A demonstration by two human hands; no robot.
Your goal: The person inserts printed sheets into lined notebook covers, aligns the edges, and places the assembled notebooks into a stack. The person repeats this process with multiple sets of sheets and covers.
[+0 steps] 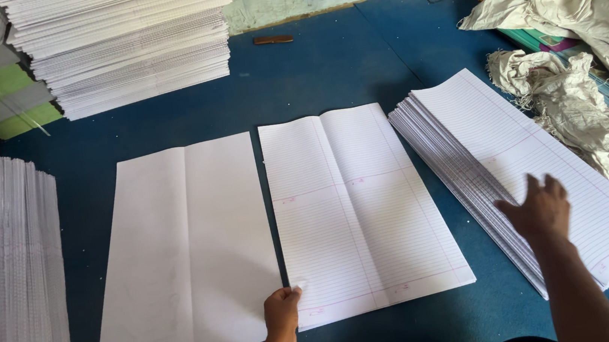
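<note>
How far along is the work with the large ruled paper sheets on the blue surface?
Done: a small set of white ruled sheets lies flat in the middle, beside a plain white sheet. In hand: the left hand pinches the near corner of that set, and the right hand rests open on the thick pile of ruled sheets. Left: that thick pile remains, so much looks undone.

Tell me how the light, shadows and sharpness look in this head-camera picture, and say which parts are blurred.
Head view: soft, even daylight, with no hard glare on the ruled sheet or the plain sheet. Faint shadows lie on the blue floor beside the stacks. The right hand over the ruled stack is slightly motion-blurred; the left hand at the sheet's edge is sharp. Straight edges bow a little near the frame's borders.
</note>
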